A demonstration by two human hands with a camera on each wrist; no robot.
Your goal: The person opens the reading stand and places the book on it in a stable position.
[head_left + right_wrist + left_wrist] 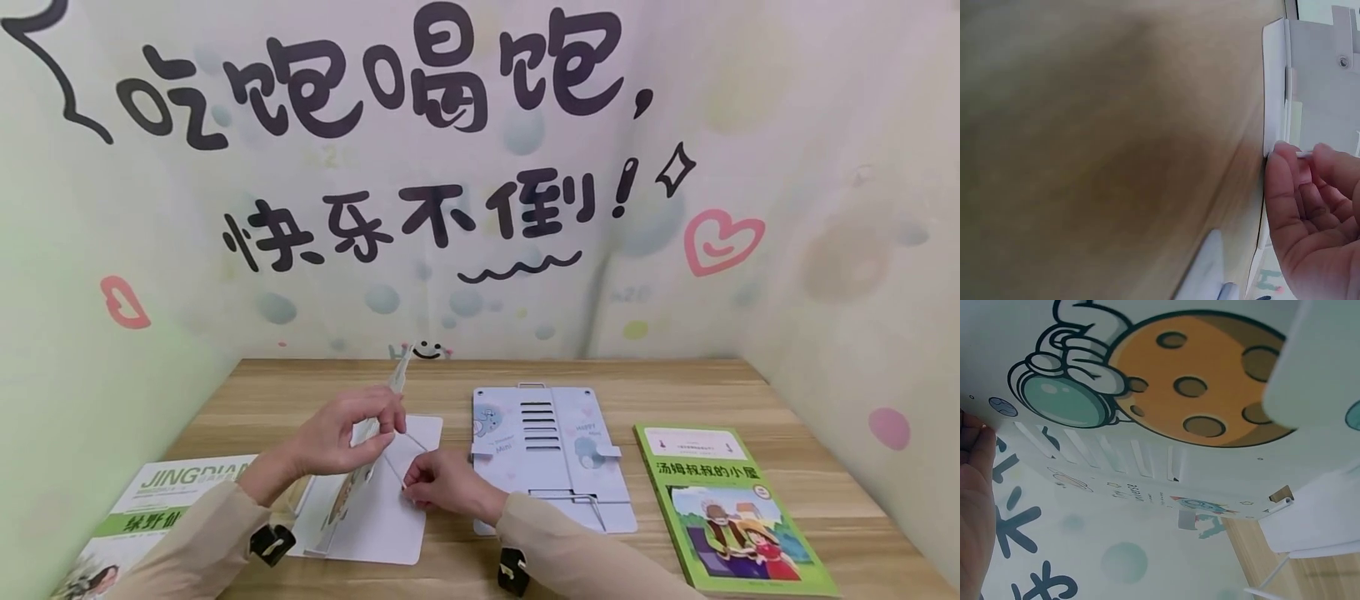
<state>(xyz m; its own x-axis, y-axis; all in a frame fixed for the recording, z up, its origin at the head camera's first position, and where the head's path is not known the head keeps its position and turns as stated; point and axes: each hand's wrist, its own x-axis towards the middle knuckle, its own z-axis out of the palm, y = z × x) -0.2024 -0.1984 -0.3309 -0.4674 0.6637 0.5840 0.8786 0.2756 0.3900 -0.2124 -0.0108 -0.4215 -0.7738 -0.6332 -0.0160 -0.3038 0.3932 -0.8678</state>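
A white folding book stand (397, 521) lies in front of me with its back panel raised, seen nearly edge-on in the head view. That panel's printed face shows an astronaut and an orange planet (1200, 381) in the left wrist view. My left hand (352, 429) pinches the raised panel near its top edge. Lower down, my right hand (453, 483) pinches a thin white wire support (1304, 154) between thumb and forefinger. The wire stands between the panel's back and the base plate.
A second book stand (555, 467), with blue prints and slots, lies flat right of my right hand. Further right is a green storybook (738, 517). Another book (161, 492) lies at the left, partly under my left sleeve. A printed curtain (420, 292) rises behind the wooden table (660, 383).
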